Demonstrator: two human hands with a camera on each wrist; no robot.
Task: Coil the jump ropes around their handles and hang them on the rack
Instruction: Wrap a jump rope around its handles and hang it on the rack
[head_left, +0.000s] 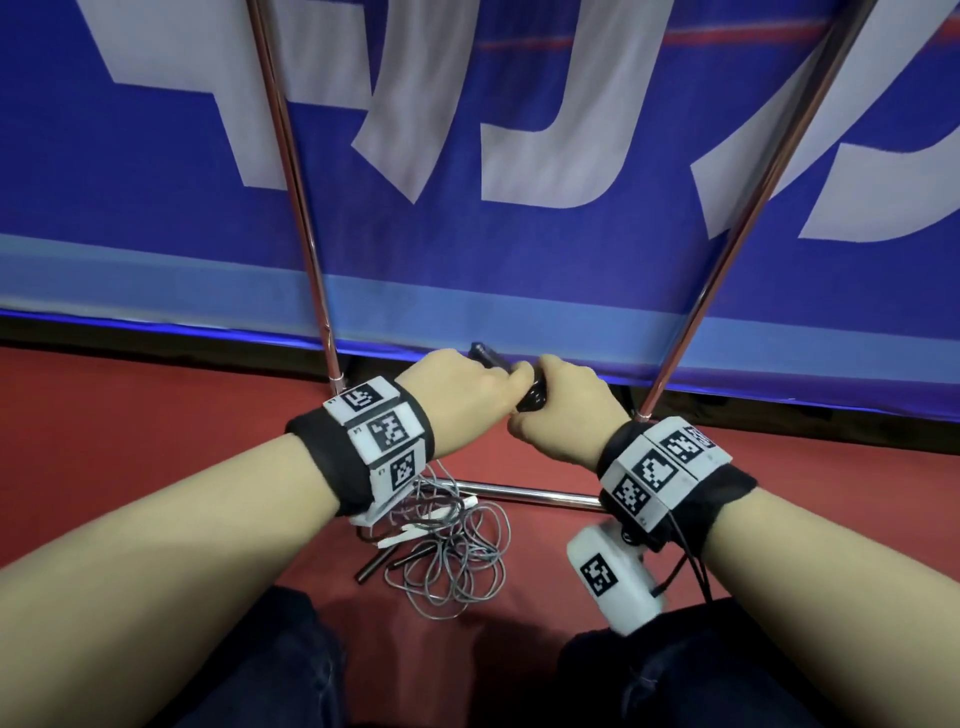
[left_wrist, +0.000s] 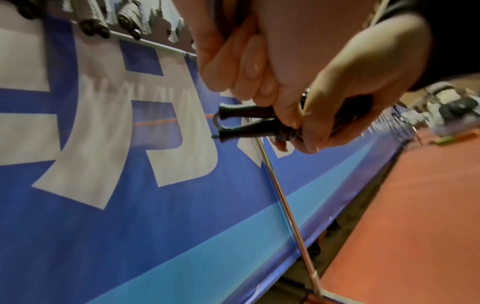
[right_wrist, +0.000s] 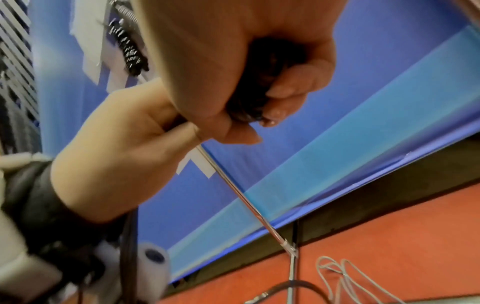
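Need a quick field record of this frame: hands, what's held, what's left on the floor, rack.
left hand: grips the black handles
right hand: grips the same handles from the other side
black handles: two, side by side, rope wound round them near the fingers
loose ropes: grey tangle with more handles, on the red floor
rack: chrome uprights before the blue banner; wound ropes already hang from its rail
stage: coiling, held rope not yet hung

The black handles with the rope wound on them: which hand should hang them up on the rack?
Probably the right hand: its grip wraps the black handles and the coil. The left hand only pinches the handles' end, so it can let go.
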